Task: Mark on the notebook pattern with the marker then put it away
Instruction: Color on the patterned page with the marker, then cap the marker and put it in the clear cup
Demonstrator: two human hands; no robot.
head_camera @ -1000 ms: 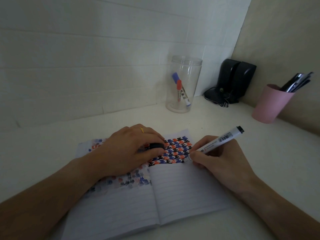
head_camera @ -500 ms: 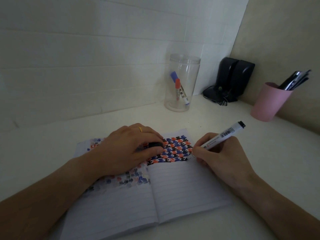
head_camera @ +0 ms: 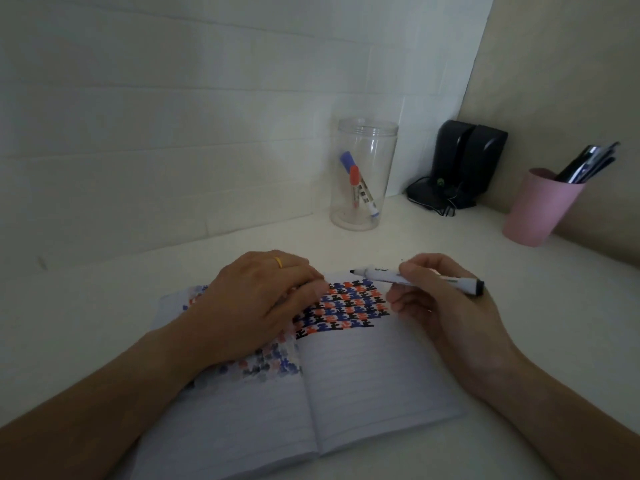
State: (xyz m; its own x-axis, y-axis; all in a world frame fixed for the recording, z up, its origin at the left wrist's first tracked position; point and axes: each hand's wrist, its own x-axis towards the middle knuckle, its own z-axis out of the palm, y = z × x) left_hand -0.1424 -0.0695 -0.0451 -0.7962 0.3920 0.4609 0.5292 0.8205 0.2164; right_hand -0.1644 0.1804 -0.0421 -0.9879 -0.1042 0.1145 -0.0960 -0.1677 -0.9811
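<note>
One open lined paper notebook [head_camera: 346,386] lies on the white bench [head_camera: 519,341]. The right hand [head_camera: 446,306] pinches one uncapped white marker [head_camera: 412,277] level above the black, blue and orange pattern [head_camera: 346,308]. The left hand [head_camera: 252,306] rests curled on the pages; whether it grips anything is hidden. Two capped markers [head_camera: 358,183] stand in one clear plastic jar [head_camera: 363,174].

You can read no full word anywhere. The marker [head_camera: 415,279] in your right hand [head_camera: 446,306] carries dark print on its white barrel, too blurred to make out. The markers in the clear jar [head_camera: 363,174] bear dark label blocks, also unreadable.
</note>
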